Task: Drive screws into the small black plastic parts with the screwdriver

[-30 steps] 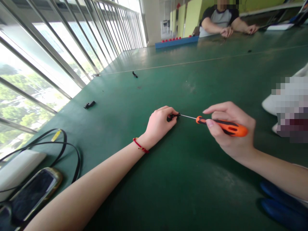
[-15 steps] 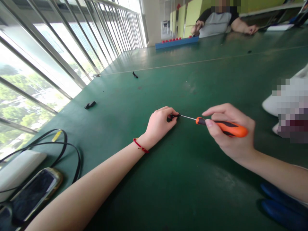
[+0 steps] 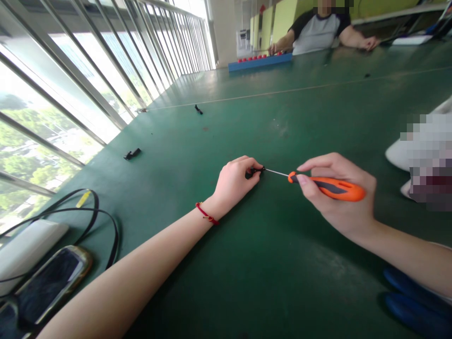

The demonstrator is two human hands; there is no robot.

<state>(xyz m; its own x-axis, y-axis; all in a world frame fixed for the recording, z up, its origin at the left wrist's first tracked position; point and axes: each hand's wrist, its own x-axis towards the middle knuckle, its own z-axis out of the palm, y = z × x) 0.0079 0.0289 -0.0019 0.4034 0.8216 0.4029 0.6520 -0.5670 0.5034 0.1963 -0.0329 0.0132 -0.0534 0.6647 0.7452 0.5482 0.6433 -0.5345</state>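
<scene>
My left hand (image 3: 237, 180), with a red cord bracelet at the wrist, pinches a small black part (image 3: 254, 170) on the green table (image 3: 226, 273). An orange and black screwdriver (image 3: 339, 188) lies nearly level in my right hand (image 3: 349, 202), its handle between thumb and fingers. The thin metal shaft points left, and its tip meets the black part at my left fingertips. Fingers hide much of the small part, so its shape is unclear.
Black pieces lie on the table at the left (image 3: 132, 154) and further back (image 3: 198, 109). A phone (image 3: 52, 282), a white box (image 3: 31, 249) and black cables are near left. Across the table, a person (image 3: 318, 33) sits behind a blue rack (image 3: 261, 62) with red pieces.
The screwdriver handle has turned in my right hand, and my thumb has shifted slightly left on it. My left hand is unmoved. The person opposite has moved a hand left along the blue rack.
</scene>
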